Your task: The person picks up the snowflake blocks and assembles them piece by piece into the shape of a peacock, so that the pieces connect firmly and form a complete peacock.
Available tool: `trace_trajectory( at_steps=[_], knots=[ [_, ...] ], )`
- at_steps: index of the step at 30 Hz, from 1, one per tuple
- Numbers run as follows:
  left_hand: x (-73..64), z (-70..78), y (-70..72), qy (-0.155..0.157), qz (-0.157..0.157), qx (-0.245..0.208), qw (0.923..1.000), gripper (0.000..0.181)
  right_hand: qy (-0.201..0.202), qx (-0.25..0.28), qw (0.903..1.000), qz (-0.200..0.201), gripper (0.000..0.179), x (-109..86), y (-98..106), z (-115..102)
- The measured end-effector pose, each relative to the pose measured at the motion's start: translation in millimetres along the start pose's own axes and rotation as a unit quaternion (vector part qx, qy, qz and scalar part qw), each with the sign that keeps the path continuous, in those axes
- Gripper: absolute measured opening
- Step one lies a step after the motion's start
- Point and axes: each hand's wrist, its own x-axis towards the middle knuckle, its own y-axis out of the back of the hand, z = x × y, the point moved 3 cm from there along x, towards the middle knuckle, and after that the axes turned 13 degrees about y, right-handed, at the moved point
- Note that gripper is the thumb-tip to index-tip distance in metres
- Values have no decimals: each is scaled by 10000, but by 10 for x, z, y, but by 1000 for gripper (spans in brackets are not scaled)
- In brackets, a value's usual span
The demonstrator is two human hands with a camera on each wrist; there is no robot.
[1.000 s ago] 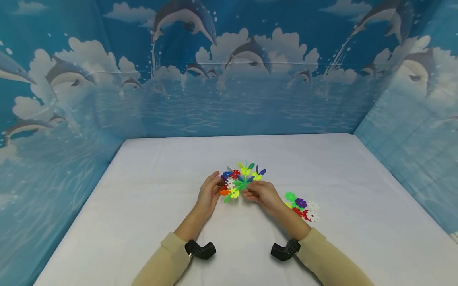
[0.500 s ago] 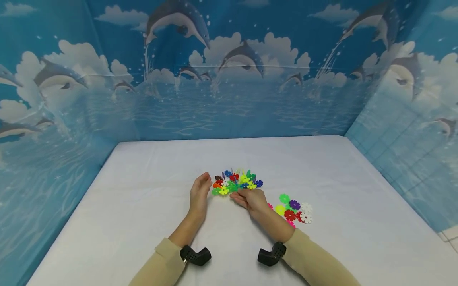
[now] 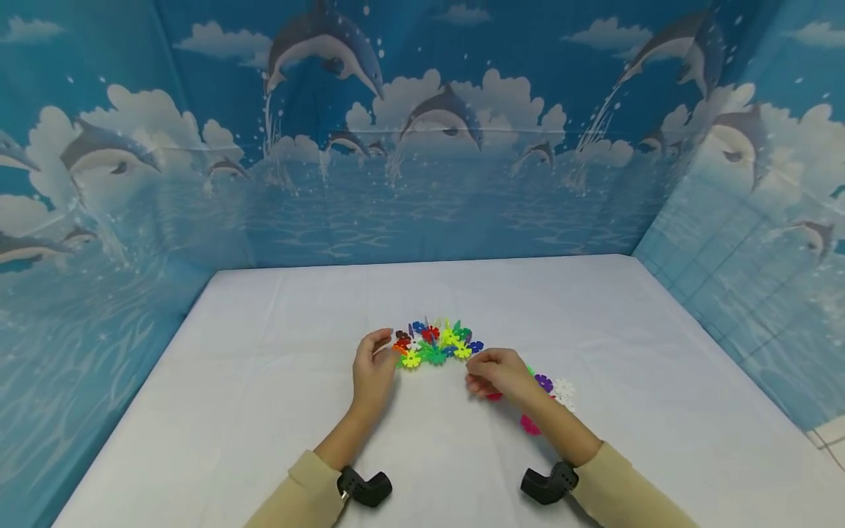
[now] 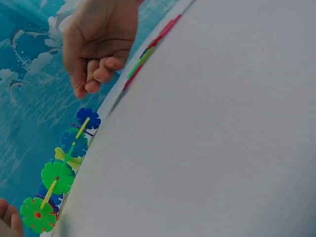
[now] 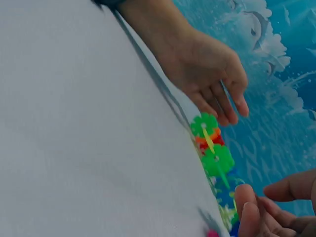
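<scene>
A row of interlocking flower-shaped plastic discs (image 3: 433, 355), in green, yellow, blue, red and orange, sits mid-table in the head view. Beside its left end is my left hand (image 3: 372, 372); the right wrist view shows its relaxed fingers (image 5: 221, 106) close to a green disc (image 5: 217, 160). Whether they touch it I cannot tell. My right hand (image 3: 499, 372) hovers off the row's right end, fingers loosely bent and holding nothing, as the left wrist view shows too. Below its fingers a pink disc (image 3: 494, 397) lies partly hidden.
Loose discs lie to the right, partly covered by my right forearm: a purple one (image 3: 544, 383), white ones (image 3: 564, 391) and a pink one (image 3: 531, 425). A white cloth (image 3: 277, 323) covers the table. Dolphin-print curtains (image 3: 422, 198) stand behind and at the sides.
My right hand has let go of the disc row and moved right toward the loose discs. The row went down onto the table. My left hand has come back close to its left end.
</scene>
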Motion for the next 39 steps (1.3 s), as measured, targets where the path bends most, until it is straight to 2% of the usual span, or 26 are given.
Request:
trace_trajectory(
  at_steps=[2, 3, 6, 7, 8, 11, 13, 14, 16, 19, 24, 26, 28, 33, 36, 39],
  knots=[
    [-56, 51, -40, -551, -93, 681, 9961, 26, 341, -555, 9979, -28, 27, -39, 167, -19],
    [-89, 81, -70, -868, -158, 1058, 9905, 23, 494, -869, 9950, -22, 26, -60, 251, -23],
    [-200, 177, -201, -1708, -504, 1911, 9653, 17, 929, -2035, 9747, 25, 22, -117, 511, -23],
    [-237, 210, -260, -1923, -731, 2127, 9552, 15, 1028, -2388, 9656, 53, 21, -138, 588, -17],
    [-269, 234, -324, -2007, -1021, 2298, 9468, 14, 1084, -2684, 9572, 84, 20, -158, 655, -11],
    [-352, 247, -526, -1689, -1993, 2874, 9215, 11, 1212, -3285, 9367, 73, 20, -196, 784, 39],
    [-378, 198, -653, -1353, -2473, 3385, 8977, 13, 1176, -3409, 9327, 8, 22, -194, 814, 88],
    [-380, 163, -709, -1187, -2614, 3633, 8863, 16, 1146, -3444, 9318, -39, 25, -188, 817, 109],
    [-365, 102, -812, -1088, -2701, 4066, 8660, 22, 1143, -3476, 9306, -146, 28, -168, 819, 146],
    [-325, 45, -945, -1074, -2605, 4424, 8514, 32, 1120, -3459, 9313, -237, 31, -150, 825, 174],
    [-284, 6, -1113, -1120, -2421, 4739, 8392, 35, 1127, -3431, 9322, -241, 31, -153, 867, 199],
    [-283, -8, -1168, -1074, -2410, 4713, 8416, 31, 1098, -3411, 9334, -206, 31, -174, 886, 206],
    [-279, -22, -1197, -937, -2390, 4564, 8519, 28, 1172, -3347, 9348, -179, 29, -186, 889, 200],
    [-250, -40, -1160, -499, -2434, 3713, 8946, 21, 1499, -3139, 9375, -92, 19, -167, 808, 143],
    [-223, -46, -1062, -296, -2408, 3149, 9176, 16, 1589, -2881, 9443, -76, 18, -157, 708, 105],
    [-198, -39, -908, -124, -2238, 2653, 9378, 14, 1682, -2473, 9541, -158, 18, -158, 579, 68]
  ],
)
